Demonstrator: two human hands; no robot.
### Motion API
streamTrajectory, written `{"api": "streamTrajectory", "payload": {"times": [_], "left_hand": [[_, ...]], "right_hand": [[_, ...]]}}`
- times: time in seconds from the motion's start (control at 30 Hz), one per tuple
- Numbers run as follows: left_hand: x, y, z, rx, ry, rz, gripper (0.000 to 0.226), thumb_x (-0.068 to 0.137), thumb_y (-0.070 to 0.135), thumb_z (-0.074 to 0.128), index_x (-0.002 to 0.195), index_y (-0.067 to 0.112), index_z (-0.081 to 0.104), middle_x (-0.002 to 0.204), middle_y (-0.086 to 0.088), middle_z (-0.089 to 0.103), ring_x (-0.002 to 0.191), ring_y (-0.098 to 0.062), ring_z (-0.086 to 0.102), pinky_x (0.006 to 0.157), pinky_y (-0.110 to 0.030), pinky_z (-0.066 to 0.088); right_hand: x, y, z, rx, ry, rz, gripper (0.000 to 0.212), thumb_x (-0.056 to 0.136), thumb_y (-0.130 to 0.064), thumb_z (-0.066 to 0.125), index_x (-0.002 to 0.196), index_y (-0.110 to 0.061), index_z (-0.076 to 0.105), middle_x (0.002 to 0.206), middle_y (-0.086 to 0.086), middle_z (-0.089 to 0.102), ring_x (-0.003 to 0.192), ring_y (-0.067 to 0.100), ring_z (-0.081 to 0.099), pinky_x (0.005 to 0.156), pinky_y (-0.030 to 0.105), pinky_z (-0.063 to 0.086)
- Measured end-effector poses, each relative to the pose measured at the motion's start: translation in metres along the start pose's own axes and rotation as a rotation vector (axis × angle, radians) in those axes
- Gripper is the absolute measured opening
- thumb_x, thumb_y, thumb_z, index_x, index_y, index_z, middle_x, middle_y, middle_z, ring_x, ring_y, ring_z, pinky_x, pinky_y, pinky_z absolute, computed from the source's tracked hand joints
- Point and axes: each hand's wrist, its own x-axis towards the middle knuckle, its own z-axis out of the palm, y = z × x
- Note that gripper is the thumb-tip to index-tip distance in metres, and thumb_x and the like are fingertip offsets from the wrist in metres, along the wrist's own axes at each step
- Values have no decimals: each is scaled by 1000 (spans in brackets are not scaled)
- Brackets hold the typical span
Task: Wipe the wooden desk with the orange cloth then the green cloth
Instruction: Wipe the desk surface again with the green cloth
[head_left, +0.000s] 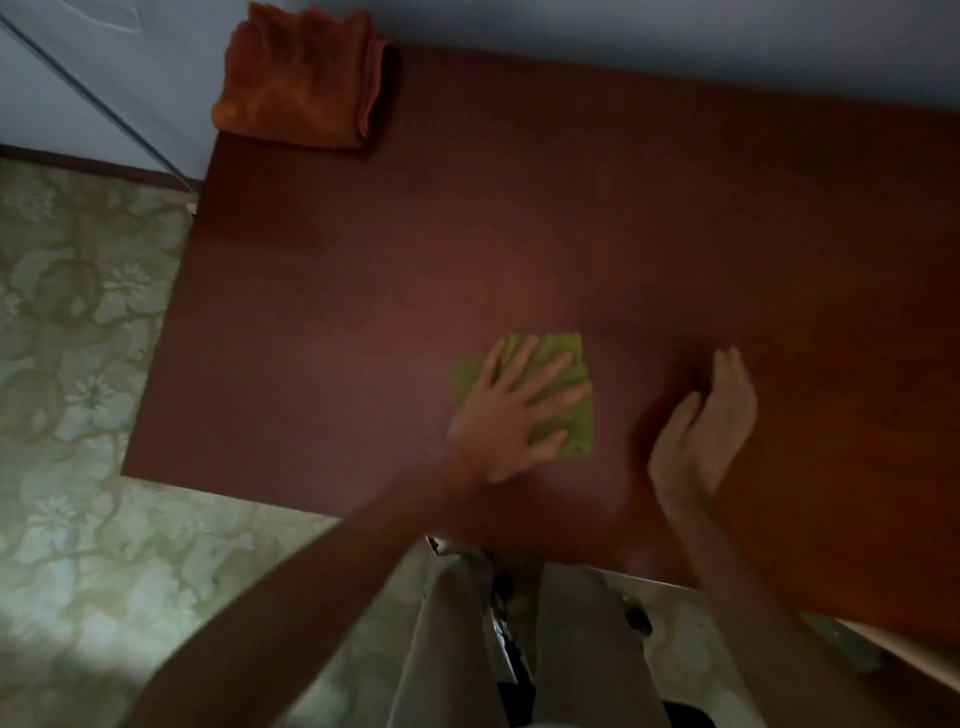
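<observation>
A dark reddish wooden desk fills most of the view. A folded green cloth lies flat near the desk's front middle. My left hand presses down on it with fingers spread and straight. To its right, my right hand hovers over the bare desk on its edge, fingers straight and together, holding nothing. A folded orange cloth sits at the desk's far left corner, overhanging the edge a little.
A pale wall runs along the desk's far side. Patterned greenish floor lies left of and in front of the desk. The person's light trousers stand at the front edge.
</observation>
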Motion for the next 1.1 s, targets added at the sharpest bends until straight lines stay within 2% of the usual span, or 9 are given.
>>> {"api": "streamTrajectory", "payload": {"times": [0.07,0.23,0.37,0.47,0.63,0.83,0.9,1.0,1.1], "left_hand": [[26,-32,-6,12,4,-80,59,91,56,41,147,37,44,159,-3,38,148,-40,27,119,-59,15],[6,-140,-32,-48,86,-760,63,94,52,30,152,28,38,163,-10,27,150,-41,18,122,-57,7],[-81,-129,-35,-64,127,-1184,66,95,52,24,157,28,27,166,-9,15,152,-41,10,122,-57,3],[-117,-32,-6,-26,79,-1071,61,95,40,35,152,21,39,163,-15,24,148,-46,19,118,-65,15],[-55,142,18,-118,-23,-466,63,85,46,49,146,33,42,160,-5,30,147,-41,23,112,-67,21],[87,86,7,-56,22,-61,60,88,56,49,145,36,49,159,-3,38,147,-41,28,118,-64,17],[109,23,-4,4,90,-175,60,88,56,43,141,31,55,156,-7,42,144,-44,32,116,-66,20],[92,-68,-26,-29,67,-644,67,89,57,29,150,31,42,163,-7,29,149,-42,20,120,-60,9],[29,-91,-33,-3,93,-916,65,93,54,27,154,32,34,164,-8,25,150,-43,16,120,-62,8]], "right_hand": [[12,34,-21,-187,-105,22,51,100,-23,29,150,-15,32,159,7,31,147,28,25,122,48,12],[22,90,-58,-387,-217,72,54,99,-35,26,152,-21,28,163,3,21,150,28,15,122,54,7],[22,93,-57,-370,-178,72,51,99,-34,31,149,-23,36,162,3,26,149,29,19,122,53,8],[22,93,-58,-365,-132,46,49,98,-29,36,145,-21,43,159,4,32,147,29,25,121,52,11],[23,93,-58,-357,-105,36,47,98,-27,37,144,-22,46,158,4,35,145,29,28,121,52,14],[22,97,-57,-331,-103,28,47,99,-24,37,145,-24,45,158,2,34,146,28,27,121,52,13],[22,97,-56,-337,-96,23,47,98,-23,38,144,-24,45,158,2,35,146,29,28,120,52,14],[23,97,-57,-346,-95,14,47,97,-22,39,144,-23,46,157,3,35,145,29,29,120,52,14],[24,96,-56,-351,-98,10,48,96,-22,40,143,-22,46,158,3,35,145,30,29,121,52,14]]}}
